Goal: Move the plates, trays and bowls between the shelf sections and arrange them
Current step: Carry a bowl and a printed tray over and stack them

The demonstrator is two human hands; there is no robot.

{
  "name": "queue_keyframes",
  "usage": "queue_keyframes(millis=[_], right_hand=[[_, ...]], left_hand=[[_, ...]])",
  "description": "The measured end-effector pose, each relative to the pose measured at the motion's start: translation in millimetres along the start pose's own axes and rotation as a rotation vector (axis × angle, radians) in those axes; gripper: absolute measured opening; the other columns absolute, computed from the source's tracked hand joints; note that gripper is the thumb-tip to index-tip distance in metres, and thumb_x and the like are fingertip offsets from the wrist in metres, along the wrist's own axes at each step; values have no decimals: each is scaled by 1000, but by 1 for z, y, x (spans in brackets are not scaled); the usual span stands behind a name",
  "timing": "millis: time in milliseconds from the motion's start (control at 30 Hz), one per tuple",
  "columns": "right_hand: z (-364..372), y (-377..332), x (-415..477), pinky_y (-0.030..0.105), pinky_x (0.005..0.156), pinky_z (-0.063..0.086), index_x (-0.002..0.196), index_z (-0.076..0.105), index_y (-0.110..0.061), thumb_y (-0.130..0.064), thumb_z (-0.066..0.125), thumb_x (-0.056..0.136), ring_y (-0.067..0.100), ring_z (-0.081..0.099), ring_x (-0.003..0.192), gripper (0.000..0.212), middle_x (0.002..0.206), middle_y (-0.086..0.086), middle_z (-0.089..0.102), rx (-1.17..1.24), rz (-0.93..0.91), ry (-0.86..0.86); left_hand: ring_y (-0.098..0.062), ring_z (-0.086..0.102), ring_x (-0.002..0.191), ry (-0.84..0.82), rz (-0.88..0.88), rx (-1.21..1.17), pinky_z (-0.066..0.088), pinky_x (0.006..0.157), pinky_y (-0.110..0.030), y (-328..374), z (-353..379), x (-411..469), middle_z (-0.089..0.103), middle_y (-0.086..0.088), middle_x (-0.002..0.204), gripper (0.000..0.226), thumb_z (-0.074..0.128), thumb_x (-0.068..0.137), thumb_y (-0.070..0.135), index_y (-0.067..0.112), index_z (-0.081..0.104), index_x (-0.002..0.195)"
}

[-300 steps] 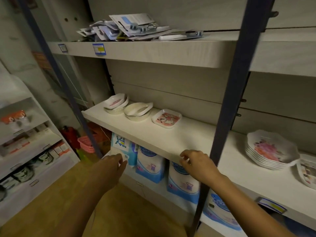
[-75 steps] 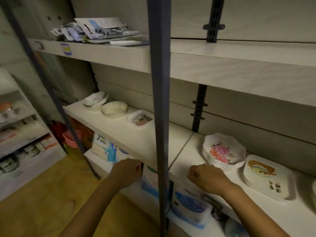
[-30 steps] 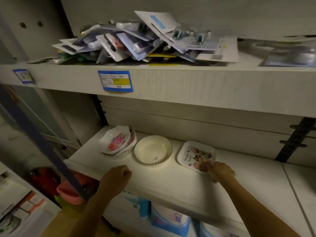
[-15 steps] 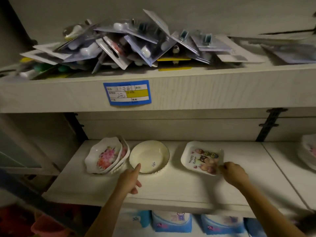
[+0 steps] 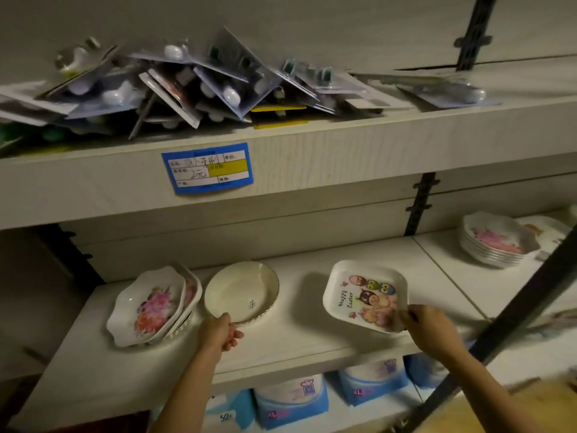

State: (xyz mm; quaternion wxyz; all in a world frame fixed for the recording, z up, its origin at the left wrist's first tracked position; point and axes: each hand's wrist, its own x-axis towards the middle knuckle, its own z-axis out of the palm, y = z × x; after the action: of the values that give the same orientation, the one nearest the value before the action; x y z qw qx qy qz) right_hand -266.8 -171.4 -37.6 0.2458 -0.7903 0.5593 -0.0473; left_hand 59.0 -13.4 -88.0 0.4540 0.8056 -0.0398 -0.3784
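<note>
The right hand [image 5: 432,328] pinches the near right corner of the square Easter tray [image 5: 365,295], so this grip is closed on the tray. The tray is tilted with its printed face to the camera and throws a shadow to its left. It seems lifted from the middle shelf [image 5: 293,342], but I cannot tell if its far edge touches the board.

The left hand [image 5: 220,334] has its fingers curled at the near rim of the cream round dish [image 5: 242,292], and this grip appears to take the rim. The dish lies flat on the left section, just beside the leaning stack of floral bowls [image 5: 153,304].

In the right section, past the dark upright, a neat stack of floral plates [image 5: 496,240] stands, with another printed plate [image 5: 546,229] behind it, partly hidden.

In my judgement the task is at an early or middle point. The right section looks partly arranged, while three groups of pieces are in the left section: the tray in the hand, the dish and the bowls. The bowls lean unevenly and probably need straightening. Which section each piece belongs to, the picture does not say.

Blister packs [image 5: 187,85] lie heaped on the upper shelf, above a blue price label [image 5: 207,168].
</note>
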Motion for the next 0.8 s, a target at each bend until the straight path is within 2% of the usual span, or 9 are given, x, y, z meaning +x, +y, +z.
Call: queue_keyframes(millis=[67, 133, 233, 300, 400, 567, 633, 733, 800], right_hand=[[-3, 2, -10, 20, 51, 36, 64, 52, -24, -29, 42, 96, 9, 54, 59, 34, 64, -4, 58, 19, 1, 24], [-4, 5, -19, 19, 51, 33, 61, 48, -26, -29, 41, 96, 8, 51, 58, 36, 64, -5, 56, -2, 20, 25], [-3, 8, -30, 23, 57, 38, 70, 53, -24, -31, 40, 96, 14, 54, 65, 30, 77, 1, 59, -26, 50, 27], [-2, 8, -36, 18, 51, 35, 78, 55, -22, -31, 40, 97, 7, 50, 60, 26, 78, 0, 58, -26, 63, 35], [-2, 7, -45, 14, 47, 30, 79, 54, -21, -31, 39, 97, -1, 44, 56, 25, 77, -2, 55, -40, 73, 51], [-3, 2, -52, 17, 49, 33, 79, 54, -21, -31, 38, 97, 3, 45, 56, 27, 76, -1, 55, -61, 90, 67], [-2, 0, -52, 19, 50, 36, 81, 56, -21, -31, 38, 97, 6, 49, 59, 26, 76, -1, 57, -47, 85, 71], [-1, -3, -51, 20, 51, 37, 82, 56, -20, -31, 38, 98, 10, 52, 62, 27, 77, 0, 59, -54, 75, 69], [-1, -4, -50, 19, 50, 37, 78, 57, -20, -31, 38, 97, 11, 53, 62, 29, 71, -2, 57, -50, 68, 72]], left_hand=[[-10, 35, 16, 6, 22, 13, 24, 26, -7, -3, -3, 0, 52, -4, 26, 31, 34, 89, 7, 0, 45, 61], [-12, 35, 18, 7, 37, 48, 25, 26, -10, -5, -5, -1, 52, -6, 28, 31, 34, 88, 8, 0, 46, 60], [-16, 38, 29, -27, 41, 98, 26, 26, -12, -4, -7, -3, 54, -13, 43, 34, 33, 92, 12, 0, 46, 62], [-19, 37, 38, -58, 38, 145, 25, 27, -13, 0, -8, -6, 51, -14, 53, 38, 29, 94, 16, 1, 46, 64], [-17, 34, 36, -84, 39, 227, 21, 29, -12, 8, -14, -12, 48, -9, 45, 38, 27, 94, 20, 2, 45, 65], [-15, 30, 33, -58, 65, 450, 19, 40, -17, 15, -24, -22, 39, -1, 33, 39, 31, 92, 22, 6, 46, 60], [-15, 27, 33, -50, 90, 465, 19, 41, -18, 17, -27, -24, 35, 2, 28, 37, 34, 90, 18, 7, 42, 56], [-15, 26, 35, -38, 129, 417, 18, 42, -19, 21, -31, -27, 34, 0, 33, 37, 36, 89, 17, 9, 40, 54], [-14, 26, 37, -46, 157, 392, 18, 42, -19, 23, -33, -30, 35, -1, 37, 36, 36, 91, 18, 9, 41, 56]])
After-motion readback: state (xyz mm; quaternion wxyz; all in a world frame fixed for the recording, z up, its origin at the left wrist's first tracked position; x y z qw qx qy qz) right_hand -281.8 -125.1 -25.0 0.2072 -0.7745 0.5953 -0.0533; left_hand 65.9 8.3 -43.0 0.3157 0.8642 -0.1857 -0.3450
